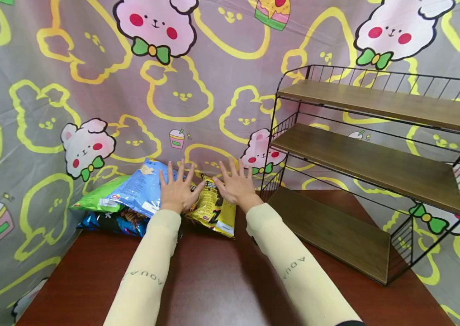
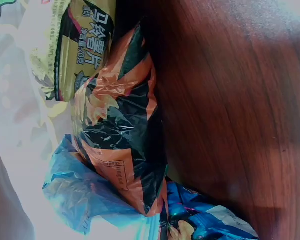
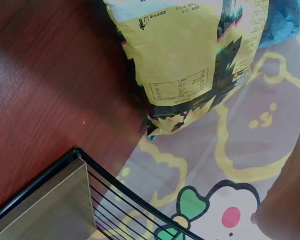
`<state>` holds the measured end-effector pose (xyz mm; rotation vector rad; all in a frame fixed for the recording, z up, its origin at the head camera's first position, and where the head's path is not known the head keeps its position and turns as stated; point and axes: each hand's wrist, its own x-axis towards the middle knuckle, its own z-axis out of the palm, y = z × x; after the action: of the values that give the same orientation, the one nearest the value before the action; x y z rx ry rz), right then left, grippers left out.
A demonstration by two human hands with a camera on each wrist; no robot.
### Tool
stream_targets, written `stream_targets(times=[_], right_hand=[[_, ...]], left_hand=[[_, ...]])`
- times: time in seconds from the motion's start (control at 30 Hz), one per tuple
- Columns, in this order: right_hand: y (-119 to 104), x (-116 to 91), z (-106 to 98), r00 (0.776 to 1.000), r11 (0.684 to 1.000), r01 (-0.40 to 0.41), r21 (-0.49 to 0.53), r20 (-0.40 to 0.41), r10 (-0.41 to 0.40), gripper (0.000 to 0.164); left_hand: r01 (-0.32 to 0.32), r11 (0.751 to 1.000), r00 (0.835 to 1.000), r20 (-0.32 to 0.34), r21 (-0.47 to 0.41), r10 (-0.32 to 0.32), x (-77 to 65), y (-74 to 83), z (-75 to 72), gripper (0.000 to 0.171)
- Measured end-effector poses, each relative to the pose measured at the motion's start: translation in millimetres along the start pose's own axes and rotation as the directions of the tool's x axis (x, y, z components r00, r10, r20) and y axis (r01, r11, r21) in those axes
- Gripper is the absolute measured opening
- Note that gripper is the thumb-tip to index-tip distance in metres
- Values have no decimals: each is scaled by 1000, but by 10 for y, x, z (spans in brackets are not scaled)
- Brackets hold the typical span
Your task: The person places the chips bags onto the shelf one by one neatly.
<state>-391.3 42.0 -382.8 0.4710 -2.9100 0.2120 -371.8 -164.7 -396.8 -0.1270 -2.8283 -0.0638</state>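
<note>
Both hands are held out over the desk (image 1: 213, 280), palms down and fingers spread; the left hand (image 1: 177, 192) has its grip wide, the fingers straight and the thumb angled out, with nothing in its hold; the right hand (image 1: 235, 188) matches it, likewise stretched wide and holding nothing (whether either palm touches a bag, I cannot tell). The yellow bag (image 1: 213, 210) lies between and just beyond them at the back of the desk, near the cloth (image 1: 234, 72); its pale lower corner points towards the person. Just beside the left hand, on its left, is the light blue bag (image 1: 140, 188), tilted on top of the dark blue bag (image 1: 103, 222); the green bag (image 1: 99, 194) lies to the left, partly under the light blue one. The left wrist view shows an orange-and-black bag (image 2: 117, 125) lying between the yellow bag and the blue ones; the left hand and forearm mostly hide it from the head camera. To the right stands a black wire rack with brown boards (image 1: 368, 160), three levels high; cream sleeves (image 1: 144, 271) lettered AQUA cover both forearms; the cloth behind carries yellow outlines and white rabbits with green bows.
</note>
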Motion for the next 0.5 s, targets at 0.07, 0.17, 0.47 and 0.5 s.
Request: stream_targets(times=[0.07,0.17,0.47,0.5], right_hand=[[-2,-14,-16,1000,1000,15,7,-3,-15,70],[0,-44,-32,999,999,41,20,-11,-40,70],[31,-172,-92,994,995,103,20,-46,-102,66],[27,-189,-107,992,993,113,21,-51,-111,65]], left_hand=[[0,1000,1000,3,0,0,-2,-2,-15,82],[-2,1000,1000,23,-3,2,-18,11,-43,82],[-62,998,997,40,12,61,-70,100,-91,81],[-67,998,997,38,12,66,-74,104,-93,81]])
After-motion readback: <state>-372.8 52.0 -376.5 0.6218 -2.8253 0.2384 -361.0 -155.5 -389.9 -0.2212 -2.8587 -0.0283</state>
